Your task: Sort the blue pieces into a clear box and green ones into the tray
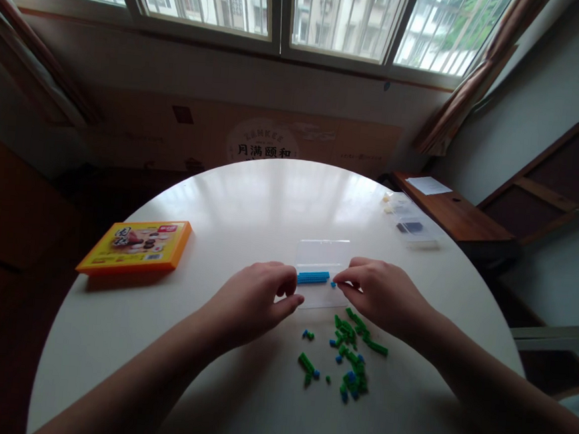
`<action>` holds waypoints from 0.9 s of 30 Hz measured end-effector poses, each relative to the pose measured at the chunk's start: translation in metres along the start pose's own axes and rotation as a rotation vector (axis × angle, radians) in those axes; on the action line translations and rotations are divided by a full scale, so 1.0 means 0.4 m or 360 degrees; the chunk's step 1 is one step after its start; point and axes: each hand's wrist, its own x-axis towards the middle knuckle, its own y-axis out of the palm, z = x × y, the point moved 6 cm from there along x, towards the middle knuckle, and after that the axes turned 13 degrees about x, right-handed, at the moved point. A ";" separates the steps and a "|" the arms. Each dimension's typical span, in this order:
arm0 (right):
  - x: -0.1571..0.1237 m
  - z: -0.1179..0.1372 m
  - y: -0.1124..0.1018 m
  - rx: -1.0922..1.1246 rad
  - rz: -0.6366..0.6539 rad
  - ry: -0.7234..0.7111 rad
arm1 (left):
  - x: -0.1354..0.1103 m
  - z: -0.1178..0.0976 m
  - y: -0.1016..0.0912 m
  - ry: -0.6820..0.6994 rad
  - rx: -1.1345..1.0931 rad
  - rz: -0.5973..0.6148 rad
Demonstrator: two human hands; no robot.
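A strip of small blue bricks (313,278) lies on a clear plastic sheet (323,252) in the middle of the white table. At the strip's left end is my left hand (263,298), its fingers curled and the thumb apart from them, with nothing visible between; whether it touches the strip is unclear. Just right of the strip, my right hand (376,291) pinches a tiny blue brick (333,284) between thumb and forefinger. Nearer to me lies a loose pile of green bricks (345,332) with several blue ones (351,377) among them.
An orange and yellow box (137,245) lies on the left of the round white table (240,206). Clear plastic packets (409,223) are near its right edge. Beyond stand a brown wooden desk (465,214) with a paper (428,185) and a window with curtains.
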 end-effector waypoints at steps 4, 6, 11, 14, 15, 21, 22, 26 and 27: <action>-0.004 -0.002 0.001 0.0055 0.0002 0.0026 | -0.002 0.016 0.001 -0.0101 -0.0070 -0.0078; -0.001 -0.004 0.005 0.0054 0.0014 0.0055 | -0.001 0.020 0.006 -0.0124 -0.0089 -0.0074; 0.008 -0.006 0.014 0.0036 0.0014 0.0081 | 0.000 0.019 0.016 -0.0133 -0.0096 -0.0055; 0.005 -0.005 0.012 0.0071 -0.0004 0.0073 | -0.001 0.015 0.017 -0.0121 -0.0107 -0.0037; 0.003 -0.006 0.010 0.0080 -0.0019 0.0072 | -0.001 0.014 0.016 -0.0119 -0.0110 -0.0031; -0.002 -0.009 0.007 0.0076 0.0005 0.0084 | 0.000 0.013 0.019 -0.0110 -0.0159 -0.0014; -0.001 -0.010 0.009 0.0079 0.0025 0.0088 | 0.000 0.013 0.021 -0.0107 -0.0172 -0.0010; 0.003 -0.009 0.015 0.0100 0.0073 0.0104 | 0.002 0.015 0.027 -0.0122 -0.0192 -0.0009; 0.004 -0.008 0.016 0.0104 0.0074 0.0109 | 0.003 0.015 0.027 -0.0125 -0.0185 -0.0010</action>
